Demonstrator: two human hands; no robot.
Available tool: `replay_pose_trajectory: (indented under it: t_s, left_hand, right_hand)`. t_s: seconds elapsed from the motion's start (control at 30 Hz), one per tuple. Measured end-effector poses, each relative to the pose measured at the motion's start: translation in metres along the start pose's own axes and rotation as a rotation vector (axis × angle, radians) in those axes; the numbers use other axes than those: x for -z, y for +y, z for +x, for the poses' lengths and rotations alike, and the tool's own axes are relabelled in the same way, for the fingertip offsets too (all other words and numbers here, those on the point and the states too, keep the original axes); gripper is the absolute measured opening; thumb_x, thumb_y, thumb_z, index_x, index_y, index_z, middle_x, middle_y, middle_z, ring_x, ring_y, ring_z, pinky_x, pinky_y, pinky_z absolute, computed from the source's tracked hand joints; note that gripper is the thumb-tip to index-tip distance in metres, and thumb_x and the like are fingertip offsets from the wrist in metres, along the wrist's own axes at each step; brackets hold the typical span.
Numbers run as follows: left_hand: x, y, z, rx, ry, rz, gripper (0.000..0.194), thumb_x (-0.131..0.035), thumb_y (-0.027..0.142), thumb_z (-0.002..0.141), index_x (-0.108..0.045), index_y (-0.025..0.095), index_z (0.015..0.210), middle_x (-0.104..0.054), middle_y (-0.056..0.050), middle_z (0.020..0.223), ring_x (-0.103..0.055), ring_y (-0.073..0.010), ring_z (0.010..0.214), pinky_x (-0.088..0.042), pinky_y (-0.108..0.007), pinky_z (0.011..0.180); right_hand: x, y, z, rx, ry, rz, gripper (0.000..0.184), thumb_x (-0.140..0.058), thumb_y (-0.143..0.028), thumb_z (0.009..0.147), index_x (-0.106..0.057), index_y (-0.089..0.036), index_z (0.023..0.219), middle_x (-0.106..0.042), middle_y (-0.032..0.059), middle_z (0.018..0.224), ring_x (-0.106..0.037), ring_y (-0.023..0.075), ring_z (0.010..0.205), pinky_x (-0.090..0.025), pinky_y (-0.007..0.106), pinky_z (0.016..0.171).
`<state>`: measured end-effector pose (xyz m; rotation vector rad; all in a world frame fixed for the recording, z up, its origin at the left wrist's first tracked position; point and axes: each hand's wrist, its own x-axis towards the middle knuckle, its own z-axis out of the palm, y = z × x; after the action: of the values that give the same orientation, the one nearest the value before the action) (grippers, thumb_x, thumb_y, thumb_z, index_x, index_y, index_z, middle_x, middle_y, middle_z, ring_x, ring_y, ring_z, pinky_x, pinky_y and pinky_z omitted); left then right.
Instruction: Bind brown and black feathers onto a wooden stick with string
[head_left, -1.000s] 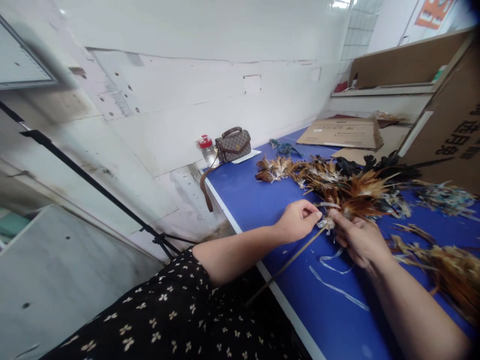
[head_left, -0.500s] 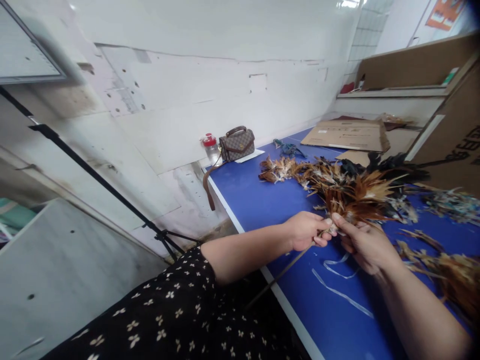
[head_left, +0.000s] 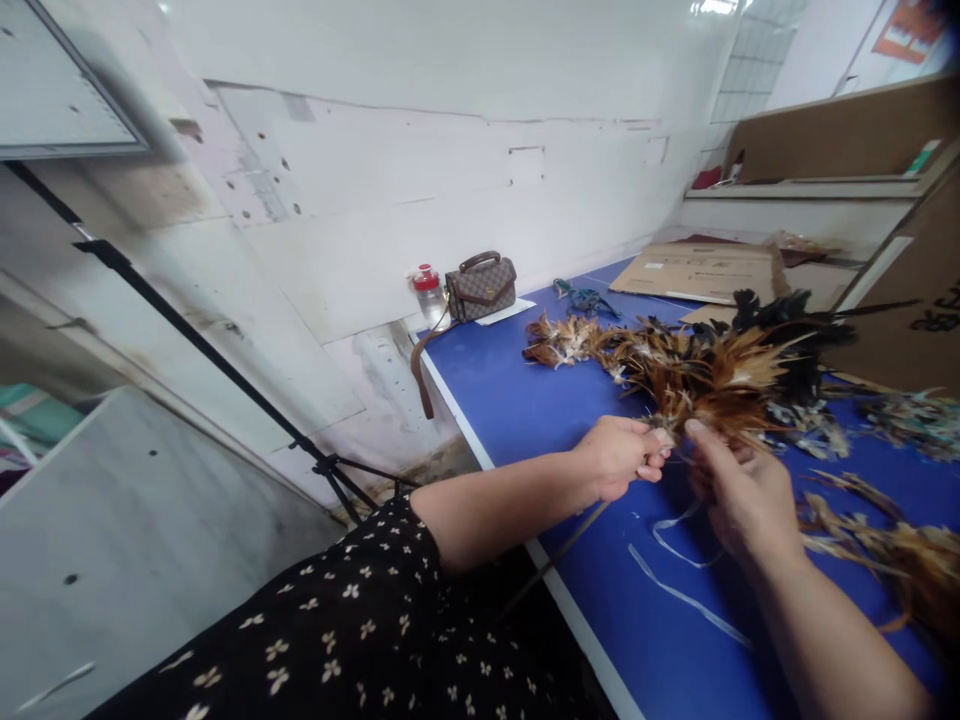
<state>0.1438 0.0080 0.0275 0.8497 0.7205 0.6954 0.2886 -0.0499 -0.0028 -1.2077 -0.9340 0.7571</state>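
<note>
My left hand [head_left: 622, 457] is closed in a pinch around a thin brown stick [head_left: 571, 538], whose lower end runs down past the table edge. At the stick's upper end, brown feathers [head_left: 739, 375] fan out just beyond the fingertips. Slightly to the right, my right hand [head_left: 754, 500] has thumb and fingers drawn together beside the feather bases; whatever is between them is hidden. Two clear, narrow strips [head_left: 686, 592] curl on the blue table [head_left: 517, 400] below the hands. Black feathers [head_left: 799, 345] lie behind the brown ones.
Brown feather bunches [head_left: 566, 340] line the table's middle, with more feathers [head_left: 915, 545] at right. A handbag [head_left: 481, 290] and red-capped bottle [head_left: 429, 295] stand by the wall. Flat cardboard [head_left: 694, 272] lies at the back. A black tripod [head_left: 225, 355] stands left.
My right hand has moved a little away from my left, widening the gap between their fingertips. The left hand keeps its pinch on the stick. The view has shifted slightly.
</note>
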Motion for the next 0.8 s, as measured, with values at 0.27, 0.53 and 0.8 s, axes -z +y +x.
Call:
replay_pose_trajectory:
  t_s: [0.27, 0.53, 0.8]
  left_hand:
    - [0.002, -0.003, 0.000, -0.004, 0.013, 0.007, 0.037, -0.087, 0.016, 0.099, -0.062, 0.012, 0.071, -0.056, -0.002, 0.074, -0.043, -0.0059, 0.060, -0.024, -0.021, 0.051]
    - [0.002, -0.009, -0.002, 0.027, 0.027, 0.024, 0.040, -0.081, 0.011, 0.102, -0.059, 0.013, 0.069, -0.056, -0.001, 0.071, -0.042, -0.0043, 0.056, -0.025, -0.020, 0.049]
    - [0.003, -0.011, -0.002, 0.044, 0.034, 0.034, 0.039, -0.081, 0.011, 0.103, -0.060, 0.012, 0.070, -0.057, -0.001, 0.070, -0.043, -0.0042, 0.056, -0.025, -0.021, 0.049]
  right_hand:
    - [-0.004, -0.005, -0.009, 0.220, 0.221, -0.217, 0.040, -0.093, -0.054, 0.086, -0.077, -0.022, 0.105, -0.067, 0.0008, 0.078, -0.057, 0.0164, 0.064, -0.046, 0.029, 0.057]
    - [0.004, 0.011, -0.003, 0.338, 0.240, -0.397, 0.046, -0.081, -0.054, 0.099, -0.091, -0.023, 0.131, -0.087, 0.0072, 0.100, -0.077, 0.0230, 0.082, -0.065, 0.036, 0.081]
    - [0.013, 0.018, 0.003, 0.382, 0.207, -0.492, 0.035, -0.081, -0.052, 0.098, -0.095, -0.027, 0.118, -0.090, 0.0075, 0.106, -0.084, 0.0268, 0.088, -0.069, 0.039, 0.088]
